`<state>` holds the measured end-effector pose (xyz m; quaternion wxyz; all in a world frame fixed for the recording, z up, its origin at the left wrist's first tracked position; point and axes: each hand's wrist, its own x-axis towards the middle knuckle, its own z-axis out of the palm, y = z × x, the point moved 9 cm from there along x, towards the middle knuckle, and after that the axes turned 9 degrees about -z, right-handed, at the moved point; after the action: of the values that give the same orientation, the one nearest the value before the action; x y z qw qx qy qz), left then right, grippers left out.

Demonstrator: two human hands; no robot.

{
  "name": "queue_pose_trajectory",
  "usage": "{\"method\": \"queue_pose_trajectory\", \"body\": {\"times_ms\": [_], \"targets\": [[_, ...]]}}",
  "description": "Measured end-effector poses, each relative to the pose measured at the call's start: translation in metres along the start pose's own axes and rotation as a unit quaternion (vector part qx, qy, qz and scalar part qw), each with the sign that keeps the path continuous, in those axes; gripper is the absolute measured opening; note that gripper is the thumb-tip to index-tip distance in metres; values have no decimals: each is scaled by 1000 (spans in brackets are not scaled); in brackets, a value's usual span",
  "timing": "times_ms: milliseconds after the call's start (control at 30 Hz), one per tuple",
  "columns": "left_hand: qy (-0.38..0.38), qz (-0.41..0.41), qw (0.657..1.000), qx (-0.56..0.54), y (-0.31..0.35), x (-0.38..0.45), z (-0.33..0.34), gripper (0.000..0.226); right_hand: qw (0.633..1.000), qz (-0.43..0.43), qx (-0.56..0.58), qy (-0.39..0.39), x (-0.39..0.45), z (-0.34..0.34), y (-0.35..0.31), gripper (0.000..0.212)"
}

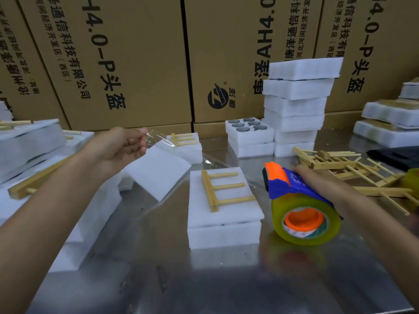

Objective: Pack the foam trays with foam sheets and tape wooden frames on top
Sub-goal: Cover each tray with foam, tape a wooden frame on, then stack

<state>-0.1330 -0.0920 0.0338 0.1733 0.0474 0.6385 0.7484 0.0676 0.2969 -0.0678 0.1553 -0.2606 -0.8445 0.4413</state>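
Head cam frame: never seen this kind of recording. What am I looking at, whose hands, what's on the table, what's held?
There is no robot here. A person wears one wide-angle camera on the head, looking forward and down, so both arms reach in from the bottom of the picture.

The left hand pinches the loose end of a clear tape strip, pulled out above the table. The right hand grips a blue and orange tape dispenser carrying a yellowish roll.

Between them, on the metal table, sits a closed foam tray with a wooden frame lying on top. Behind stand a tall foam tray stack, an open tray with round holes, loose frames at right, and cardboard boxes.
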Motion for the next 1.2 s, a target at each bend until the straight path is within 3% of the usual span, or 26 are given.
{"method": "queue_pose_trajectory", "body": {"times_ms": [233, 400, 533, 700, 767, 833, 933, 1033, 1100, 1133, 1200], "targets": [[5, -10, 1000, 14, -8, 3, -6, 7, 1000, 11, 14, -21, -4, 1, 2, 55], [55, -11, 998, 43, -29, 14, -15, 5, 998, 3, -68, 7, 16, -16, -12, 51], [50, -90, 995, -1, -79, 30, -24, 1, 983, -53, -175, -7, 46, -15, -34, 54], [41, -154, 986, -44, -142, 39, -33, 16, 962, -80, -257, -50, 64, 0, -34, 53], [65, -149, 987, 3, -158, 41, -33, 12, 960, -79, -263, -60, 67, 2, -32, 53], [82, -127, 980, 131, -167, 42, -26, 7, 956, -83, -273, -64, 70, 2, -31, 53], [86, -13, 914, 397, -164, 39, 8, 13, 958, -89, -267, -60, 74, 2, -29, 53], [104, 111, 757, 635, -159, 23, 45, 11, 961, -93, -253, -57, 75, 1, -27, 52], [115, 113, 677, 718, -161, 19, 43, 38, 967, -88, -233, -45, 74, -1, -25, 51], [109, 92, 663, 735, -161, 18, 39, 56, 969, -85, -226, -41, 74, -2, -25, 50], [118, 66, 670, 730, -149, 14, 32, 75, 971, -85, -219, -41, 74, -2, -25, 51]]}}
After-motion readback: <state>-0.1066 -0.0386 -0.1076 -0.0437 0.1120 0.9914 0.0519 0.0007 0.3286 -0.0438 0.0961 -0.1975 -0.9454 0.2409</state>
